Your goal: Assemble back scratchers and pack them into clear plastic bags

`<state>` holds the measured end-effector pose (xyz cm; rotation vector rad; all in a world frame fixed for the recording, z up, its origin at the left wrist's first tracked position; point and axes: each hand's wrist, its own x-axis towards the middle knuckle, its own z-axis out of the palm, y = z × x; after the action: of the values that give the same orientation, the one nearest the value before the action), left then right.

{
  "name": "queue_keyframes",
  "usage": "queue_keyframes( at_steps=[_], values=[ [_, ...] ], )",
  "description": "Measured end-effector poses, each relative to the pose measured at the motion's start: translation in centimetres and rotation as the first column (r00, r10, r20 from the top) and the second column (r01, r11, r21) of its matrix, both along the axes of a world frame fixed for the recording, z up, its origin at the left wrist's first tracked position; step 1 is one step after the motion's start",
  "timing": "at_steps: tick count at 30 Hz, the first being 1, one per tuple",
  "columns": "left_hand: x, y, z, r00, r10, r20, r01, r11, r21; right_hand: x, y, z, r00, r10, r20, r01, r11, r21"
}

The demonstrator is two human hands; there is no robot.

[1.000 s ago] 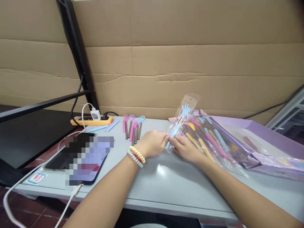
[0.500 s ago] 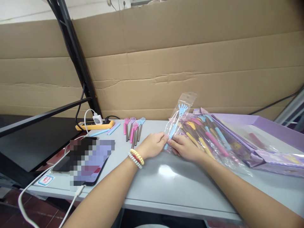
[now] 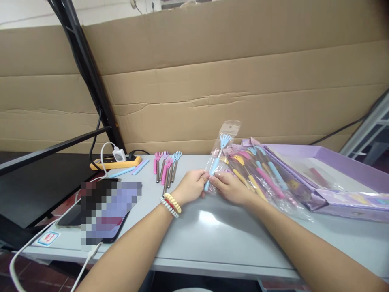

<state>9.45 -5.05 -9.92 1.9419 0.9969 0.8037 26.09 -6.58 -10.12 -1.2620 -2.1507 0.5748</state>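
A blue back scratcher (image 3: 214, 165) with a hand-shaped head lies inside a clear plastic bag (image 3: 231, 128), tilted up over the table. Both hands pinch the lower end of the bag around its handle. My left hand (image 3: 192, 185) has its fingers closed on the left side, and my right hand (image 3: 228, 186) grips from the right with the thumb on top. Right of my hands is a pile of bagged back scratchers (image 3: 267, 174) in yellow, pink and blue. On the left lie several unbagged scratchers (image 3: 166, 168) with pink, purple and blue heads.
A purple box (image 3: 322, 154) stands at the right. Two phones, one of them in front (image 3: 118, 219), lie at the left near a yellow power strip (image 3: 121, 163) with white cables. Loose blue and purple tubes (image 3: 140, 166) lie beside it. Cardboard (image 3: 212, 81) lines the back.
The view has shifted slightly, so most things sit a little further left. Both hands keep hold of the bagged blue back scratcher, with only a small shift of the fingers.
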Motion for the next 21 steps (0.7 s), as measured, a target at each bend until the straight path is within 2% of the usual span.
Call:
queue_keyframes(
  at_steps=[7,14,18,21],
  values=[
    [0.1,-0.2,0.3,0.990,0.083,-0.111,-0.079,0.996,0.042,0.2,0.2,-0.2,0.996,-0.008,0.089,0.015,0.997,-0.076],
    [0.1,-0.2,0.2,0.985,0.101,-0.138,-0.089,0.992,0.088,0.2,0.3,-0.2,0.991,-0.019,0.129,0.022,1.000,-0.019],
    [-0.2,0.1,0.5,0.963,0.134,-0.233,-0.071,0.963,0.261,0.0,0.2,-0.1,0.990,-0.004,0.139,0.009,0.999,-0.037],
    [-1.0,0.7,0.8,0.936,0.237,-0.259,-0.122,0.912,0.393,0.1,0.0,0.3,0.992,-0.014,0.129,0.017,1.000,-0.018]
  ],
)
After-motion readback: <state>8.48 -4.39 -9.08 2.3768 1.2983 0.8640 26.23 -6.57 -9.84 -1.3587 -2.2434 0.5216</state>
